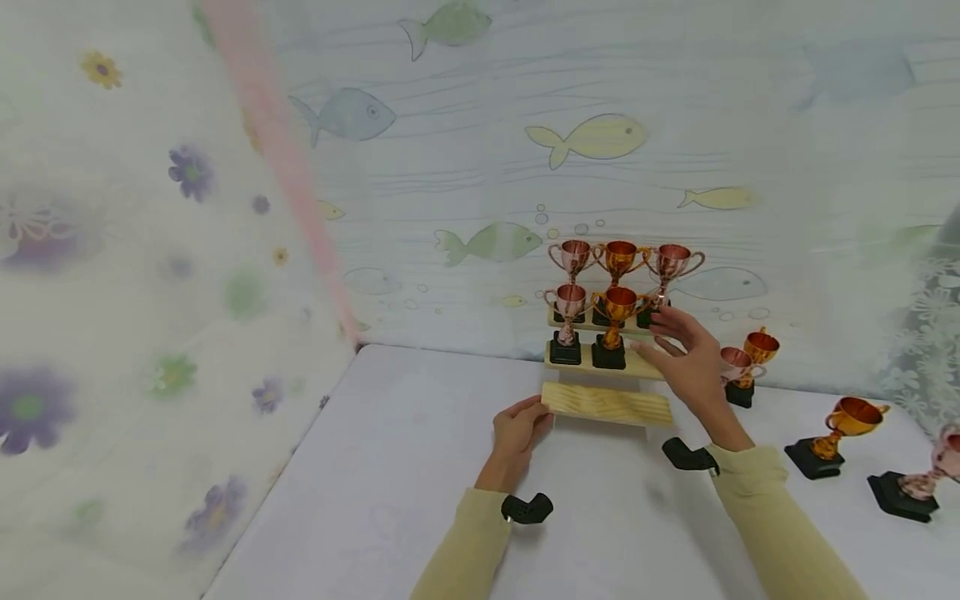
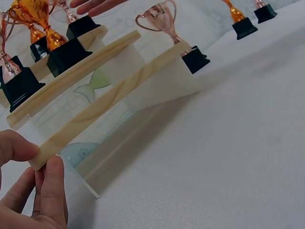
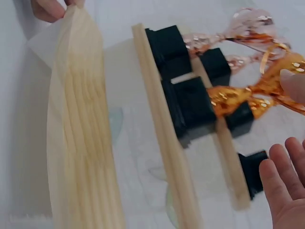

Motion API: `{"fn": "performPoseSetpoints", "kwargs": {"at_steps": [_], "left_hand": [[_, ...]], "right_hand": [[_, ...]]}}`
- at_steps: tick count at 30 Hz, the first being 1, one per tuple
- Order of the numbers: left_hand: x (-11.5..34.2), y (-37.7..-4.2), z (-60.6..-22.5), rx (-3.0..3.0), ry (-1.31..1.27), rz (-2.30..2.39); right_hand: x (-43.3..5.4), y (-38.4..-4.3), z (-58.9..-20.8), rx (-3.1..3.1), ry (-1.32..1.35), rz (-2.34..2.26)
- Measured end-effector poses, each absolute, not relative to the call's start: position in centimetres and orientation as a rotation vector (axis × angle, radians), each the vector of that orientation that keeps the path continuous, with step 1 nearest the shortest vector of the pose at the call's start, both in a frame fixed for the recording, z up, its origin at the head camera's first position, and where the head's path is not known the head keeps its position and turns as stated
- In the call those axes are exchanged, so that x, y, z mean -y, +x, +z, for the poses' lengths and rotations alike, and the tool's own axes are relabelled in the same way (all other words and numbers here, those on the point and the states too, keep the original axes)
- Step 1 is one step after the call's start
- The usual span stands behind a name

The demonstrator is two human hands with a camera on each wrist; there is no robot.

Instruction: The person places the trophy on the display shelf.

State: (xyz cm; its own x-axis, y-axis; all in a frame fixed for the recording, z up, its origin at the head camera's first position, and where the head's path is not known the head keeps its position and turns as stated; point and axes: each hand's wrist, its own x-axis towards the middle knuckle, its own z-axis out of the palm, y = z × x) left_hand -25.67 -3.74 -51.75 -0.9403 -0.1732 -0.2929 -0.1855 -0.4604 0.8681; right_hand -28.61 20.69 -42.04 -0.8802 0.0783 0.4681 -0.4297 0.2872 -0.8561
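A stepped stand with three wooden shelves stands against the wall. My left hand (image 1: 516,433) pinches the left end of its bare front shelf (image 1: 607,404), thumb above and fingers beneath in the left wrist view. On the middle shelf (image 1: 642,362) stand a pink trophy (image 1: 567,325) and a gold trophy (image 1: 617,327) with black bases. The back shelf carries three more, pink, gold and pink, side by side. My right hand (image 1: 688,360) hovers over the right end of the middle shelf. Its fingers are spread, near the back right trophy's base (image 3: 253,172), with nothing between them.
Right of the stand are a gold trophy (image 1: 761,347) and a pink trophy (image 1: 735,364) close together. Farther right, another gold trophy (image 1: 847,429) and a pink one (image 1: 911,487) lean on the white table (image 1: 420,483). A fish-patterned cloth (image 1: 465,167) hangs behind.
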Motion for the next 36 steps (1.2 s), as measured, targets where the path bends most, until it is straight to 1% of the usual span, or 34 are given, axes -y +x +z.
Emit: {"fn": "performPoseSetpoints", "kwargs": {"at_steps": [8, 13, 18, 22, 36], "left_hand": [[3.9, -25.8, -51.8, -1.612, -0.541, 2.605], [3.9, -25.7, -51.8, -1.612, -0.549, 2.609], [3.8, -25.7, -51.8, -1.623, -0.539, 2.608], [3.8, -25.6, -51.9, -1.626, -0.536, 2.609], [3.7, -25.7, -51.8, -1.626, -0.549, 2.6]], "right_hand": [[-23.9, -26.5, -40.4, 2.078, 0.285, 1.473], [-26.1, -25.6, -40.1, 2.074, 0.264, 1.395], [-28.2, -25.4, -40.6, 2.103, 0.155, 1.342], [-29.2, -25.3, -41.2, 2.1, 0.115, 1.335], [-30.1, -25.5, -44.3, 2.155, -0.152, 1.317]]}}
